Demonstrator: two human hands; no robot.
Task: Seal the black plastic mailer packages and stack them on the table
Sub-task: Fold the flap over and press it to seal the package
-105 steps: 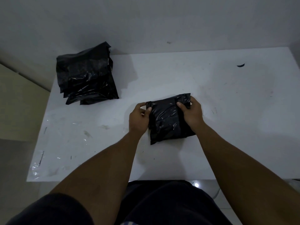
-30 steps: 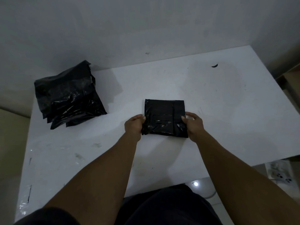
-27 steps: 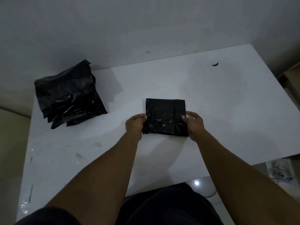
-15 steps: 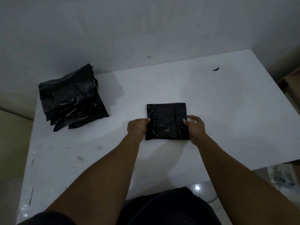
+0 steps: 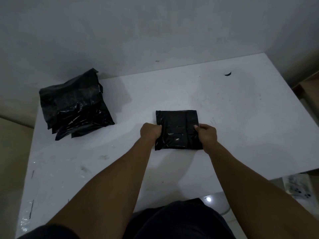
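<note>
The black mailer (image 5: 177, 130) had been squared flat on the counter (image 5: 241, 118); its sides were gripped by the left hand (image 5: 150, 132) and right hand (image 5: 207, 135), well apart from the stack (image 5: 74, 107).

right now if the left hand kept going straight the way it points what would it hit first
The square black plastic mailer, whose left edge the left hand grips. Past it the line looks free across the white table to the grey wall, though depth is unclear.

Dim grey light is washing the flat white table (image 5: 233, 107). The crinkled black plastic mailer stack (image 5: 74, 107) is glinting faintly, casting a shadow rightward.
</note>
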